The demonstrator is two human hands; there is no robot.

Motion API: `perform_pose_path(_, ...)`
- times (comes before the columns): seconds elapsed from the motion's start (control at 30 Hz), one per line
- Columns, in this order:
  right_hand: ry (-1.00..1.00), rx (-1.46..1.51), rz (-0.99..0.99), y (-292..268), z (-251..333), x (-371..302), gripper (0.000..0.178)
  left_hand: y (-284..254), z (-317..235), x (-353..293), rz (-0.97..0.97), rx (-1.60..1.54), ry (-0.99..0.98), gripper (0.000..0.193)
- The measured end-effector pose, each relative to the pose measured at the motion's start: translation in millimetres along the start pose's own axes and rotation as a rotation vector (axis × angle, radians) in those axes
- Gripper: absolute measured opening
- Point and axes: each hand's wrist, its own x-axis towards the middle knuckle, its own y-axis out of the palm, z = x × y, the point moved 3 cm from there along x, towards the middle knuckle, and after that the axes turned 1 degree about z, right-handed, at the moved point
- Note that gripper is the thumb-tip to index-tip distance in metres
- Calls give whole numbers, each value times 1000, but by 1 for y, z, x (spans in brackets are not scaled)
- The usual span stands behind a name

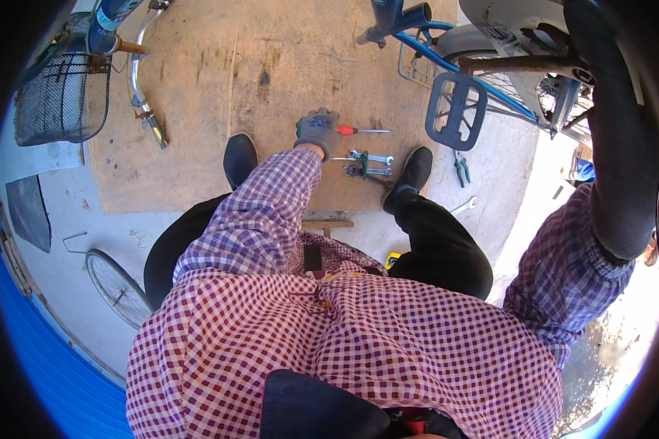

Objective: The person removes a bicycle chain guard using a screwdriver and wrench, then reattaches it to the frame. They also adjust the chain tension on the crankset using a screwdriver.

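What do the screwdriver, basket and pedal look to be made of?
Screwdriver: metal shaft, judging by its shine; red handle, probably plastic. Basket: likely dark-coated metal, given its open mesh. Pedal: dull dark finish suggests plastic, though painted metal is possible.

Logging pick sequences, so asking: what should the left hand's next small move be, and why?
Probably settle a firm grip on the red-handled screwdriver before lifting. The left hand is right at its handle, though finger closure isn't visible. Its shaft points right, apart from the wrenches lying nearer the person, so it should likely come up without snagging.
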Motion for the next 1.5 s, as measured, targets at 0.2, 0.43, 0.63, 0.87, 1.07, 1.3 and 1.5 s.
perform_pose_path(0.2, -37, -14, 20, -17, 7, -8, 27, 29, -30, 9, -53, 385, 121, 38)
perform_pose_path(0.43, -47, -10, 39, -10, 25, -13, 27, 36, -23, 22, 45, 496, 209, 29)
perform_pose_path(0.63, -26, -18, 11, -11, 12, -12, 26, -24, 13, 33, 282, 249, 18, 38)
perform_pose_path(0.87, 38, 65, -16, 8, 4, -6, 25, -163, 33, 29, 343, -99, -199, 39)
perform_pose_path(1.07, 94, 111, 101, 21, -13, -2, 28, -241, 47, -20, 134, -254, 21, 46)
perform_pose_path(1.3, 284, 202, 230, 4, -42, -2, 34, -225, 44, -61, -66, -874, 211, 44)
perform_pose_path(1.5, 497, 430, 253, -26, -44, -22, 39, -208, -4, -57, -128, -872, 438, 42)
